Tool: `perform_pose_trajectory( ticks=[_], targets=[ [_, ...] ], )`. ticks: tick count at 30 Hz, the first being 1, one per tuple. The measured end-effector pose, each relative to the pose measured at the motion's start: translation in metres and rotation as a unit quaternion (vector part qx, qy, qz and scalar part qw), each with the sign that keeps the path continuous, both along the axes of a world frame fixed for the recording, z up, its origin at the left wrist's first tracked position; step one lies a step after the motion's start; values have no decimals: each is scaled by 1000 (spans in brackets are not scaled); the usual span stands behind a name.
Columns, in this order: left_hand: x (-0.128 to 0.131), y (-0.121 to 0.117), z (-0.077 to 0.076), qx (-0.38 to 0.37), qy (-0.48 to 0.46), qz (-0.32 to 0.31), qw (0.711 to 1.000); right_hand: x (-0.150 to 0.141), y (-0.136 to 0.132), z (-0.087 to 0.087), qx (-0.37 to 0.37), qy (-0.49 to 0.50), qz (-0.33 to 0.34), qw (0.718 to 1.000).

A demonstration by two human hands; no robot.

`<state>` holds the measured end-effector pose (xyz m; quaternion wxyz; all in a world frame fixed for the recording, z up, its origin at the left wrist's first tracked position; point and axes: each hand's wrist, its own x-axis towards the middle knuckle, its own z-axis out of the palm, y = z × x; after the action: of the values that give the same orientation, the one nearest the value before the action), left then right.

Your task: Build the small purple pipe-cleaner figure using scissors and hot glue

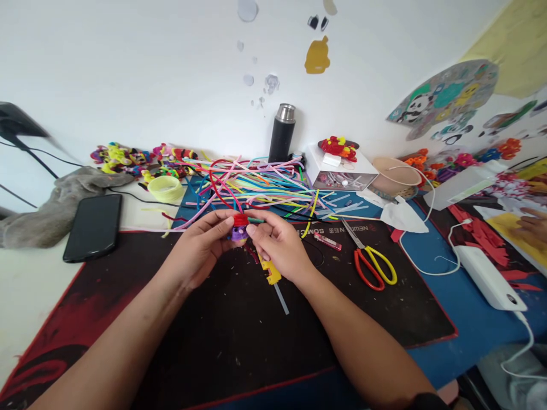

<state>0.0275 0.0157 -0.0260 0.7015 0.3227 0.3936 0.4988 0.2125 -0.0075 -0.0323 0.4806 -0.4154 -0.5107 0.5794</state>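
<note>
My left hand (204, 245) pinches a small pipe-cleaner figure (240, 232), red at the top and purple below, between thumb and fingers. From the other side my right hand (280, 245) closes on the same figure, thumb against its edge. A long red pipe cleaner (216, 191) loops up behind the figure; whether it joins the red part I cannot tell. Below my right hand lies a yellow hot glue gun (270, 272), partly covered, with a translucent glue stick (281, 299) sticking out toward me. Both hands are just above the dark desk mat (226, 336).
Many coloured pipe cleaners (260, 185) spread behind my hands. Scissors (374, 262) lie open at right, near a white power bank (491, 279). A phone (93, 228) rests at left. A black flask (282, 134) stands against the wall. Another person's hand (534, 225) shows at far right.
</note>
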Motion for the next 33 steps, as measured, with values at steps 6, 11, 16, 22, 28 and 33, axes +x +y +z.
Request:
perform_pose_trajectory(
  ticks=[6,11,16,22,28,33],
  targets=[
    [0,1,0,-4,-2,2,1000,1,1,-1,-16,39,-15,999],
    [0,0,-1,-3,-4,2,1000,1,1,-1,-16,37,-13,999],
    [0,-1,0,-7,-5,-6,1000,2,0,2,-14,33,-12,999],
    [-1,-1,2,-8,-8,-8,1000,2,0,3,-14,23,-9,1000],
    [-2,1,1,-7,-26,-13,1000,3,-1,0,-3,-2,15,1000],
    [-2,0,2,-1,-32,-1,999,2,-3,-2,24,-40,26,999]
  ],
)
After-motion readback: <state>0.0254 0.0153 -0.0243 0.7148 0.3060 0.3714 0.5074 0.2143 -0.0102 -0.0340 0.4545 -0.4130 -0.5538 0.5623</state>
